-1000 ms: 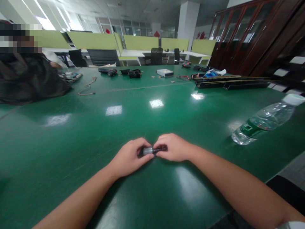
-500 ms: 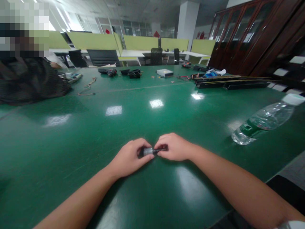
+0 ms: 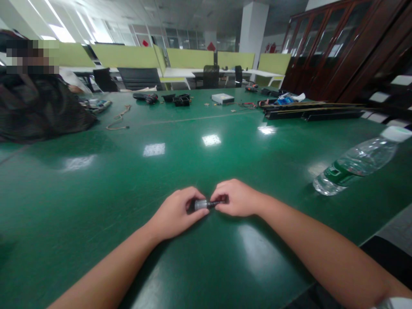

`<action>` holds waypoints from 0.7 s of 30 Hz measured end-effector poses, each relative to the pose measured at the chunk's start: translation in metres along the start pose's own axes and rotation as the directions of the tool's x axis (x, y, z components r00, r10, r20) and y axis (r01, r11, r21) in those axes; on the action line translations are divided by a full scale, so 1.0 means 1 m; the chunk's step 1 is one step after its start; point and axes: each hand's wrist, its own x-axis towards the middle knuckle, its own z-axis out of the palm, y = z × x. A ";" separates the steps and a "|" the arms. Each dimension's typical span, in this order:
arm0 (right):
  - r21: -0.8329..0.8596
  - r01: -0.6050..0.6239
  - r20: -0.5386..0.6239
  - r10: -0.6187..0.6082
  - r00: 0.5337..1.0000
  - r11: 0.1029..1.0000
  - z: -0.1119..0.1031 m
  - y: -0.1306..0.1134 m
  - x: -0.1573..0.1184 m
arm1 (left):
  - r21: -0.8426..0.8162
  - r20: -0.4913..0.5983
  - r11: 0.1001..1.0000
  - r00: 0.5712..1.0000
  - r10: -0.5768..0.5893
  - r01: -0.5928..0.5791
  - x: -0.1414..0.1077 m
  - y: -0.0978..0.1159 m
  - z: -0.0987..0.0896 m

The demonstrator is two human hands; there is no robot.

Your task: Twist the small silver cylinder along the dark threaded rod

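While my left hand (image 3: 175, 213) grips a grey-and-black cylinder (image 3: 201, 204) over the green table (image 3: 206, 266), my right hand (image 3: 238, 198) pinches its narrow dark end (image 3: 213, 204), possibly ribbed; plastic bottle (image 3: 346, 172) off right.

Free tabletop (image 3: 254, 156) ahead, bottle (image 3: 357, 165) at right

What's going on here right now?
A person is handling a small grey-and-black cylindrical object in front of them, over the green table. The left hand grips its wider grey part, and the right hand pinches the thin dark end. Whether it is one piece or two joined together is too small to tell. A clear bottle with a green label is on the table to the right, untouched.
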 end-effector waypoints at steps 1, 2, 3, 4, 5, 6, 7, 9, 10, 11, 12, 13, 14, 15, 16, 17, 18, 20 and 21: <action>-0.001 -0.002 0.001 0.002 1.000 1.000 0.000 0.000 0.000 | 0.001 0.000 1.000 1.000 -0.002 0.002 0.000 0.000 0.000; -0.001 -0.002 0.001 0.002 1.000 1.000 0.000 0.000 0.000 | 0.002 0.000 1.000 1.000 -0.004 0.004 0.000 0.000 0.000; -0.001 -0.003 0.002 0.003 1.000 1.000 0.000 0.001 0.000 | 0.002 0.000 1.000 1.000 -0.004 0.004 0.000 0.000 0.000; -0.001 -0.003 0.002 0.003 1.000 1.000 0.000 0.001 -0.001 | 0.001 -0.001 1.000 1.000 -0.003 0.003 0.000 0.000 0.000; -0.001 -0.003 0.001 0.003 1.000 1.000 0.000 0.001 -0.001 | 0.001 0.000 1.000 1.000 -0.001 0.001 0.000 0.000 0.000; 0.000 -0.003 0.000 0.003 1.000 1.000 0.000 0.001 -0.001 | 0.000 0.001 1.000 1.000 0.000 0.000 0.000 0.000 0.000; -0.001 -0.005 -0.001 0.005 1.000 1.000 0.000 0.002 -0.001 | 0.000 0.001 1.000 1.000 0.002 -0.002 -0.001 0.000 0.000; -0.005 -0.008 -0.001 0.008 1.000 1.000 0.000 0.002 -0.001 | 0.001 0.001 1.000 1.000 0.000 0.000 -0.001 0.000 0.000; -0.006 -0.008 -0.001 0.008 1.000 1.000 -0.001 0.002 -0.001 | 0.002 0.001 1.000 1.000 -0.002 0.002 -0.001 0.000 0.000; -0.007 -0.010 0.000 0.010 1.000 1.000 -0.001 0.002 -0.001 | 0.001 0.001 1.000 1.000 -0.003 0.003 0.000 0.000 0.000; -0.006 -0.011 0.000 0.011 1.000 1.000 -0.001 0.002 -0.001 | 0.000 0.000 1.000 1.000 -0.004 0.004 0.000 0.000 0.000; -0.004 -0.012 0.002 0.012 1.000 1.000 -0.001 0.002 -0.001 | -0.001 -0.001 1.000 1.000 -0.004 0.004 0.000 0.000 0.000; 0.000 -0.015 0.003 0.015 1.000 1.000 -0.001 0.002 -0.001 | -0.002 -0.002 1.000 1.000 -0.004 0.004 0.000 0.000 0.000; 0.004 -0.020 0.003 0.020 1.000 1.000 -0.001 0.001 0.000 | -0.003 -0.003 1.000 1.000 -0.002 0.002 0.000 0.001 0.000; 0.008 -0.025 0.002 0.025 1.000 1.000 -0.001 0.002 0.000 | -0.004 -0.004 1.000 1.000 -0.001 0.001 0.000 0.001 -0.001; 0.010 -0.030 0.000 0.030 1.000 1.000 -0.001 0.002 0.000 | -0.006 -0.004 1.000 1.000 0.001 -0.001 0.000 0.001 -0.001; 0.012 -0.034 -0.002 0.034 0.999 0.999 -0.001 0.002 0.000 | -0.006 -0.004 1.000 1.000 0.002 -0.002 0.000 0.001 -0.001; 0.014 -0.041 0.000 0.041 0.999 0.999 -0.002 0.003 0.000 | -0.006 -0.004 1.000 1.000 0.005 -0.005 0.000 0.000 0.000; 0.013 -0.044 0.005 0.044 0.999 0.999 -0.003 0.003 -0.001 | -0.004 -0.004 1.000 1.000 0.005 -0.005 0.000 0.000 0.000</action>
